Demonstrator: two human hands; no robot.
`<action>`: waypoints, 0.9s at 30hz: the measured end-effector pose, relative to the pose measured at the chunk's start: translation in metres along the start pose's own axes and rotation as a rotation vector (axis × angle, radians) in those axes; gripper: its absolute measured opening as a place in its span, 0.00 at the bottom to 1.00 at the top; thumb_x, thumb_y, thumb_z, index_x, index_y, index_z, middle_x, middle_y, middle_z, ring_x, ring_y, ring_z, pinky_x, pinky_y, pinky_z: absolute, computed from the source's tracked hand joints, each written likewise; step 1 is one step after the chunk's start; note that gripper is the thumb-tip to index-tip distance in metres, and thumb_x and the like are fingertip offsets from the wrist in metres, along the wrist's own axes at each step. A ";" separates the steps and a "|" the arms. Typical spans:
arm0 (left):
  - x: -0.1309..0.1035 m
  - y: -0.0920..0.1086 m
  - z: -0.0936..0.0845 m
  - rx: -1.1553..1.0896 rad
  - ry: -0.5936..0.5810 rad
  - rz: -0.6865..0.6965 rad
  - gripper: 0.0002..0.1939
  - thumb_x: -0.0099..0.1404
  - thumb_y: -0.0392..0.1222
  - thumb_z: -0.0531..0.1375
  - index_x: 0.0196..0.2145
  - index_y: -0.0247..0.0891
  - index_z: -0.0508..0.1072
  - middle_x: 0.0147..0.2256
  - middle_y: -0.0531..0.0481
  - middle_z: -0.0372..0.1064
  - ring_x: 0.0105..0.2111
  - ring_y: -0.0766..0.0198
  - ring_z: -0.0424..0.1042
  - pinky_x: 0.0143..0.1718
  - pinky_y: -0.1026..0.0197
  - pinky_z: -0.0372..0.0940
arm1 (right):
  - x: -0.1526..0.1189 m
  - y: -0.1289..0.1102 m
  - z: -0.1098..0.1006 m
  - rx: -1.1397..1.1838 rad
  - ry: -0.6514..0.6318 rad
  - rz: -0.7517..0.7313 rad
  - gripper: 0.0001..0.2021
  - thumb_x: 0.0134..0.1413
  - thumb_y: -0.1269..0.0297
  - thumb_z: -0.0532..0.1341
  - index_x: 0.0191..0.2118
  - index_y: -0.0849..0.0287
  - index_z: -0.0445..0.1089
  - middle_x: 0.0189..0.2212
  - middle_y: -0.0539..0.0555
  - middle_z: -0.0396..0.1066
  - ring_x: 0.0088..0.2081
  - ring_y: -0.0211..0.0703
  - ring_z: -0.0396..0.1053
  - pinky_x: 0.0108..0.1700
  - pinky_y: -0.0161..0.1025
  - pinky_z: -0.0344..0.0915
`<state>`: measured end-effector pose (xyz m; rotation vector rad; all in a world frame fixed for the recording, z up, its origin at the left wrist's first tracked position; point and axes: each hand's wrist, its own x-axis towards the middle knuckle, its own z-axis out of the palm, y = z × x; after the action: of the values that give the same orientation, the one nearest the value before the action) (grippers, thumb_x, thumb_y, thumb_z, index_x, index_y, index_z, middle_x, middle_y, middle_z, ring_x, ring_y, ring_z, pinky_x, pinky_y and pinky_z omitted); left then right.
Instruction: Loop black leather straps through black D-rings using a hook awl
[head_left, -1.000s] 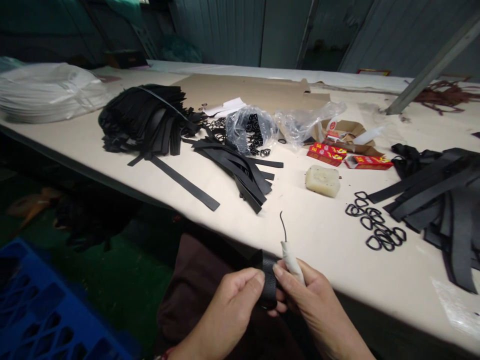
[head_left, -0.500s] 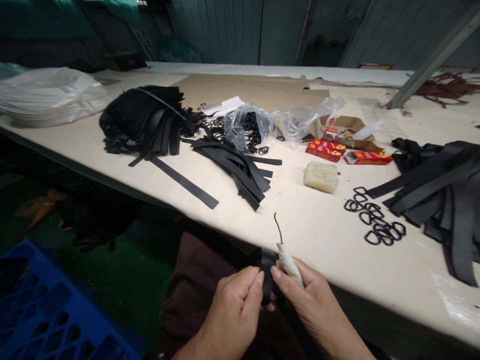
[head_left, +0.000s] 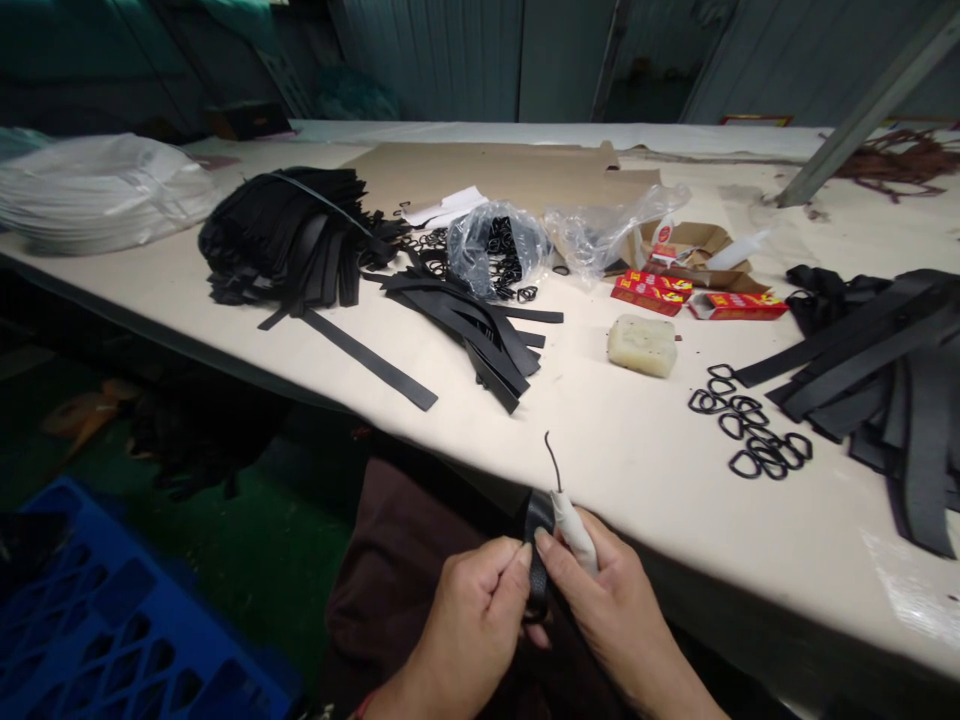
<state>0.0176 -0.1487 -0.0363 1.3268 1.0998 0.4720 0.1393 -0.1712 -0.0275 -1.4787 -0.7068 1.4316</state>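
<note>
Over my lap, close to the table's front edge, my left hand [head_left: 480,600] pinches a folded black leather strap [head_left: 537,515] between thumb and fingers. My right hand [head_left: 600,590] is closed on a hooked awl [head_left: 574,535] with a white wrapped handle, its thin curved tip pointing up and away from me. The right thumb also presses on the strap, beside the left thumb. The strap's lower end is hidden by my hands. On the table, black D-rings [head_left: 757,430] lie loose to the right, beside a heap of black straps [head_left: 877,370].
A pale wax-like block [head_left: 642,346] sits mid-table near red boxes [head_left: 652,290]. Farther left are more loose straps [head_left: 465,330], a tied strap bundle [head_left: 285,235] and a clear bag of rings [head_left: 495,250]. A blue plastic pallet [head_left: 112,610] is at lower left.
The strap between my hands has turned slightly, and its surface catches more light. My right hand and the awl have shifted slightly left. Both hands keep their hold.
</note>
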 end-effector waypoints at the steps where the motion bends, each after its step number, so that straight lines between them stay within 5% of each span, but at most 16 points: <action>1: 0.000 0.001 0.000 -0.064 -0.031 -0.024 0.18 0.65 0.48 0.47 0.23 0.36 0.64 0.19 0.52 0.65 0.20 0.64 0.69 0.22 0.65 0.63 | 0.001 0.004 -0.001 0.013 -0.023 0.009 0.14 0.49 0.53 0.59 0.26 0.57 0.59 0.14 0.42 0.58 0.15 0.35 0.59 0.17 0.32 0.57; 7: 0.004 0.009 -0.010 -0.249 -0.157 -0.039 0.16 0.65 0.44 0.49 0.29 0.33 0.72 0.25 0.49 0.71 0.27 0.63 0.71 0.32 0.63 0.65 | 0.007 0.011 -0.007 0.091 -0.148 0.071 0.14 0.51 0.52 0.58 0.29 0.59 0.60 0.15 0.43 0.59 0.17 0.35 0.61 0.21 0.33 0.58; 20: 0.002 0.005 -0.013 -0.114 -0.076 -0.046 0.17 0.64 0.45 0.49 0.26 0.32 0.69 0.23 0.47 0.69 0.24 0.61 0.70 0.28 0.61 0.64 | 0.006 0.011 -0.007 -0.019 -0.158 0.025 0.14 0.52 0.52 0.57 0.27 0.59 0.60 0.17 0.45 0.61 0.19 0.35 0.62 0.22 0.32 0.59; 27: 0.003 0.002 -0.012 -0.416 -0.049 -0.184 0.16 0.60 0.45 0.55 0.20 0.32 0.68 0.17 0.51 0.67 0.15 0.70 0.66 0.19 0.69 0.58 | 0.006 0.020 -0.008 -0.246 -0.113 -0.130 0.13 0.55 0.55 0.53 0.28 0.58 0.62 0.19 0.47 0.63 0.21 0.38 0.63 0.23 0.33 0.60</action>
<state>0.0094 -0.1395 -0.0335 0.8613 1.0066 0.4964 0.1442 -0.1760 -0.0490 -1.5147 -1.0614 1.3738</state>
